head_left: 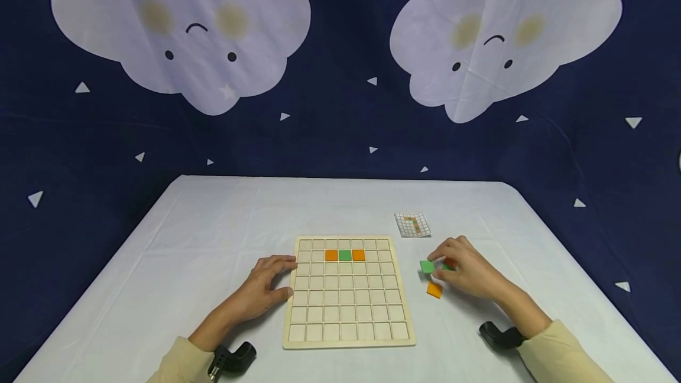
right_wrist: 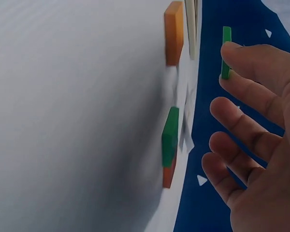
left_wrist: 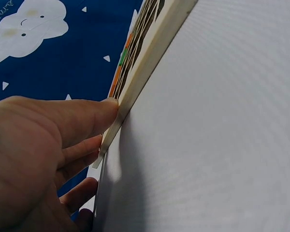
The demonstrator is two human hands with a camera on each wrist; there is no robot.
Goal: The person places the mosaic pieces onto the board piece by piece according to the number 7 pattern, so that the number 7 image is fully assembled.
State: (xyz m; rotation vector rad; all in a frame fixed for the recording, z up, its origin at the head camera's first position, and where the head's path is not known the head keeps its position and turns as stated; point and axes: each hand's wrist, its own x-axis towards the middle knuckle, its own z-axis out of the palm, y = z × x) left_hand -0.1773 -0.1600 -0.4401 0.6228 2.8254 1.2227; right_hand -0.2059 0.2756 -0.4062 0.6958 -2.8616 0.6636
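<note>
Between thumb and index finger my right hand [head_left: 468, 270] pinches a square green tile [right_wrist: 226, 53], raised off the table right of the wooden grid board [head_left: 349, 349]. Its other fingers are spread and loosely bent. Below it lie an orange tile [head_left: 434, 290], a second green tile [right_wrist: 170, 137] and an orange-red tile [right_wrist: 169, 174] partly behind that one. My left hand [head_left: 258, 289] rests against the board's left edge, thumb and fingertips touching it. Near the board's top sit an orange tile [head_left: 331, 255], a green tile [head_left: 345, 255] and another orange tile [head_left: 359, 255] side by side.
A small card [head_left: 412, 225] printed with a grid and coloured squares lies behind the right hand, past the board's upper right corner. The white-covered table [head_left: 223, 211] meets a dark blue cloth backdrop [head_left: 340, 135] with clouds. Black wrist devices sit below both hands.
</note>
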